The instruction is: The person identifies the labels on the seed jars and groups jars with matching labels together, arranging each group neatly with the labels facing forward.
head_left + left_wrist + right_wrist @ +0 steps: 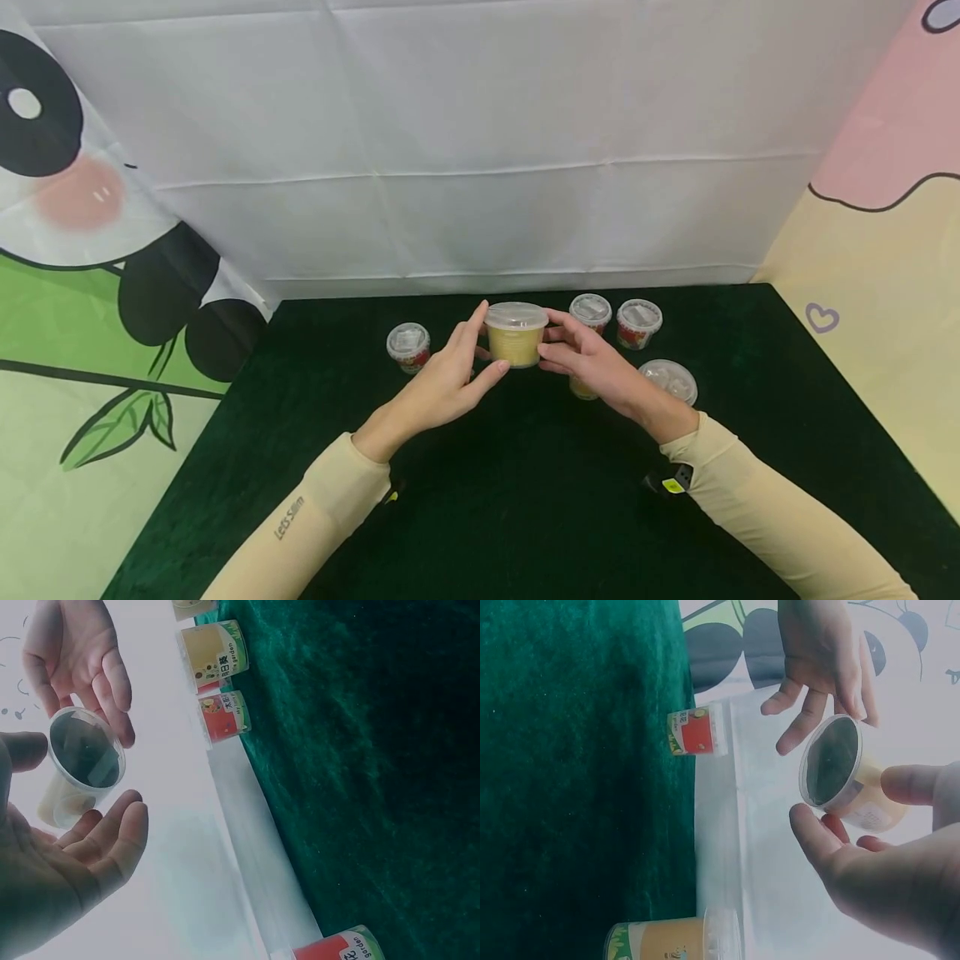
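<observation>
Head view: a lidded yellow cup [514, 345] is held upright above the desk [517, 508], grasped from opposite sides by the left grip [448, 377] and the right grip [600, 365]. It could be dropped if one side is let go before its weight is borne by the other, since it is touched mostly by fingertips. The rightmost red-labelled cup [639, 323] and the clear-topped cup [671, 380] could be toppled if brushed by the right grip during lowering.

Passage: green cloth [517, 508] between cream sleeves [330, 487]. Yellow tub [515, 344] blocks the gap between left hand [442, 382] and right hand [606, 371]. Lidded tubs [639, 322] crowd the right; white backdrop [480, 225] behind.
</observation>
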A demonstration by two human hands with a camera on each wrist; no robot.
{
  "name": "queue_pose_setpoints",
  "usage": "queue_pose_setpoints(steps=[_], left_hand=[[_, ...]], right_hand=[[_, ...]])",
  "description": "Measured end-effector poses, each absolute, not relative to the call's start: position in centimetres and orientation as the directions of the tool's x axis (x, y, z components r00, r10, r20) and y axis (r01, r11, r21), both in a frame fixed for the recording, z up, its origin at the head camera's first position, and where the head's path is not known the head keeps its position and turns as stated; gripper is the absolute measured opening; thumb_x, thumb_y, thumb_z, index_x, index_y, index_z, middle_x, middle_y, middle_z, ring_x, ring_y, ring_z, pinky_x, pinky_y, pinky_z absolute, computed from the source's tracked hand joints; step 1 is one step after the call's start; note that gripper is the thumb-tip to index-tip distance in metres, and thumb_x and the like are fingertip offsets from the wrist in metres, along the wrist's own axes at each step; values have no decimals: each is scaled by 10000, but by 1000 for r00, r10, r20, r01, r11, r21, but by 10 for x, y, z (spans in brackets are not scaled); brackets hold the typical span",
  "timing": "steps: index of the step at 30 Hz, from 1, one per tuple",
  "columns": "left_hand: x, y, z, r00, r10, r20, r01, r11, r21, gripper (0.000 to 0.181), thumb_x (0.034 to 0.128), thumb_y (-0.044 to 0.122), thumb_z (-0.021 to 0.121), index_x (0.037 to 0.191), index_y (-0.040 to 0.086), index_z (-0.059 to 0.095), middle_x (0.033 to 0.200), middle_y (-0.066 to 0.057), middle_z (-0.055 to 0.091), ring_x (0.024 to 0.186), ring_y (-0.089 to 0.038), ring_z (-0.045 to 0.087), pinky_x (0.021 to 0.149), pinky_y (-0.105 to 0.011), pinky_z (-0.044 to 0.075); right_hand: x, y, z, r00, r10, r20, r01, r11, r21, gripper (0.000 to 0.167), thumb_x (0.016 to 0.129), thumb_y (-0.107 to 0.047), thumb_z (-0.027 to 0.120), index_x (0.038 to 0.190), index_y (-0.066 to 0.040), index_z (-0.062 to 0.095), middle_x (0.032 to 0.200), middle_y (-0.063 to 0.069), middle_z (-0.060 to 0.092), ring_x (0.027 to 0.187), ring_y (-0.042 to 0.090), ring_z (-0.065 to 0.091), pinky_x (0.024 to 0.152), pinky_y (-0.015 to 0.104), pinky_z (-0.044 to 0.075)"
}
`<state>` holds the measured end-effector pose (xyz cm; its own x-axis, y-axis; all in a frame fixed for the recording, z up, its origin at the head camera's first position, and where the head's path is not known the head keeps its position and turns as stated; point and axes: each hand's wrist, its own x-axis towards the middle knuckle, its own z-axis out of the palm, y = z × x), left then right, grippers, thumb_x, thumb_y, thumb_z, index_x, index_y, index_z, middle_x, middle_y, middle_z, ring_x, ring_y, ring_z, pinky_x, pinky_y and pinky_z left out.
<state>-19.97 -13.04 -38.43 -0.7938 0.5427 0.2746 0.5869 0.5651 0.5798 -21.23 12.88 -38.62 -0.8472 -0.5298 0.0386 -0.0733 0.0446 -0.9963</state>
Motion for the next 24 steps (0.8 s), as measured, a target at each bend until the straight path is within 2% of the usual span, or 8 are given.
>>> queue_pose_setpoints(steps=[7, 14, 19, 24], left_hand=[[-199, -132, -385, -801, 536, 267, 573, 559, 598, 817, 1054, 385, 547, 1637, 135, 32, 1439, -142, 425, 1129, -233, 638, 847, -362, 570], [-199, -133, -387, -824, 528, 206, 523, 568, 635, 824, 1056, 430, 525, 1639, 151, 13, 1465, -129, 414, 1111, -192, 639, 830, -329, 562], [-198, -133, -384, -835, 530, 148, 464, 534, 707, 827, 1059, 454, 505, 1638, 163, -8, 1508, -113, 413, 1111, -189, 618, 839, -335, 558], [-197, -133, -380, -843, 526, 114, 423, 516, 745, 820, 1059, 479, 490, 1638, 180, -7, 1572, -105, 363, 1120, -194, 612, 853, -356, 557]], right_hand=[[-211, 126, -385, -849, -528, 17, -37, 27, -999, 625, 1068, -208, 540, 1598, -119, 222, 1468, 205, 385, 1339, 369, 471, 1047, 397, 478], [-210, 127, -385, -845, -535, 3, -25, 34, -999, 649, 1076, -231, 518, 1605, -73, 175, 1523, 239, 353, 1351, 406, 449, 1052, 469, 471], [-209, 128, -384, -856, -516, -34, 33, 12, -999, 660, 1066, -228, 527, 1599, -65, 173, 1510, 241, 352, 1353, 397, 449, 1077, 444, 449], [-208, 127, -382, -841, -539, -45, 72, -30, -997, 680, 1060, -215, 529, 1613, -79, 158, 1520, 230, 342, 1360, 391, 441, 1075, 435, 451]])
